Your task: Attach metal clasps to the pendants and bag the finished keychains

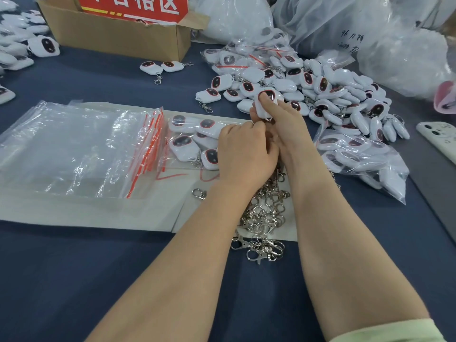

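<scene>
My right hand [283, 119] grips a white pendant [265, 102] with a dark red-rimmed oval face, held upright above the table. My left hand [246, 151] has its fingers curled against the pendant's lower end; what they pinch is hidden. A heap of metal clasps [266, 213] lies under my wrists, and one loose clasp [199, 193] sits to its left. A clear zip bag [190, 141] with several pendants lies just left of my left hand. Loose pendants are piled in a heap [328, 99] behind my hands.
A stack of empty zip bags [74, 149] with red seals lies at left on white sheets. A cardboard box [118, 33] stands at the back, two finished keychains [161, 67] in front of it. Filled bags [362, 159] and a phone [441, 139] are at right.
</scene>
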### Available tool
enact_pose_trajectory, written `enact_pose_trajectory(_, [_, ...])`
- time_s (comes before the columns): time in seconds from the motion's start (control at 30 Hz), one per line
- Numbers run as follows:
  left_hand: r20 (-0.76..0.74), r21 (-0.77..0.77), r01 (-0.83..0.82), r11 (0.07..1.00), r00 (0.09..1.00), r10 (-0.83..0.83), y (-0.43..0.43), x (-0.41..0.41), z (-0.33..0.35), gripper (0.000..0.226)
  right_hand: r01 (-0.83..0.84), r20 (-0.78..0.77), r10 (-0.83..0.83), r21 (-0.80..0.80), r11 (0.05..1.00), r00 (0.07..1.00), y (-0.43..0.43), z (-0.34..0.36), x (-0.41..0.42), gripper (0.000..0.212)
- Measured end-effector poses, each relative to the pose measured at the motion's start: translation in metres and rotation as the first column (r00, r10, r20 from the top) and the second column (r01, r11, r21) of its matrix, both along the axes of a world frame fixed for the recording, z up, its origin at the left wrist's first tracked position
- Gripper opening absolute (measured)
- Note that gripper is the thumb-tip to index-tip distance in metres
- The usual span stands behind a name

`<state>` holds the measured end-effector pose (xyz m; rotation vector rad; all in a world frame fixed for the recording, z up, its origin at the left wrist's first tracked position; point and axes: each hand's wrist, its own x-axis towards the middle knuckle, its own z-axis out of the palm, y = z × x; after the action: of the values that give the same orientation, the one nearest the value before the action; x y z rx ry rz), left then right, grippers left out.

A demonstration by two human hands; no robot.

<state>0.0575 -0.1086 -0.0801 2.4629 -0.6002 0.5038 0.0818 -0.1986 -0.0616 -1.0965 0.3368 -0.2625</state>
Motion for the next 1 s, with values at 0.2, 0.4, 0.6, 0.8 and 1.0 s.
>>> enact_pose_trajectory(0.2, [0.005, 0.016, -0.005, 1.0, 1.0, 0.005, -0.001, 0.0, 0.0, 0.021, 0.041, 0.014, -0.041, 0.011, 0.999, 0.999, -0.001, -0.003, 0.004, 0.023])
enact_pose_trajectory(0.4, [-0.001, 0.023, -0.003, 1.0, 1.0, 0.003, -0.001, 0.0, -0.001, 0.022, 0.07, 0.011, -0.072, 0.132, 0.989, 0.997, -0.002, -0.002, 0.004, 0.017])
enact_pose_trajectory(0.6, [-0.01, 0.037, -0.012, 0.999, 1.0, 0.012, -0.002, -0.001, -0.001, 0.024, -0.005, 0.04, 0.005, -0.001, 1.0, 0.999, -0.002, -0.004, 0.002, 0.018])
enact_pose_trajectory(0.8, [-0.005, 0.087, -0.051, 0.995, 0.999, 0.052, -0.001, -0.003, -0.001, 0.027, -0.039, 0.063, 0.047, -0.121, 0.992, 0.997, 0.002, -0.002, -0.001, 0.019])
enact_pose_trajectory(1.0, [-0.062, 0.092, -0.157, 0.983, 0.985, 0.164, 0.001, -0.006, 0.0, 0.033, 0.058, -0.027, -0.068, -0.276, 0.959, 0.997, -0.001, 0.012, -0.001, 0.017])
